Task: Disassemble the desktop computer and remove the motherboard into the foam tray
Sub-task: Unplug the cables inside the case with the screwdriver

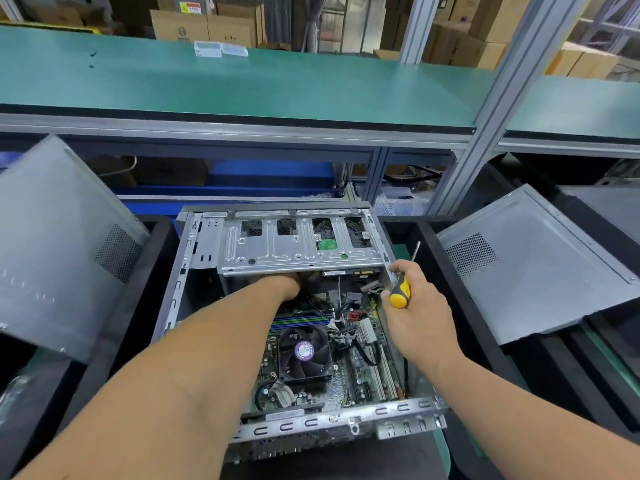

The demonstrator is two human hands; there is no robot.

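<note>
While the open computer case (298, 317) lies on its side in front of us, we reach our left hand (282, 284) deep under the metal drive cage (298, 244), so we cannot tell how its fingers are. Our right hand (414, 306) grips a screwdriver (401, 289) with a yellow and black handle, the shaft pointing up, beside the right wall of the case. The motherboard (329, 368) sits inside the case, with its black fan (304, 351) near the middle. Grey side panels (540, 265) lean at both sides.
</note>
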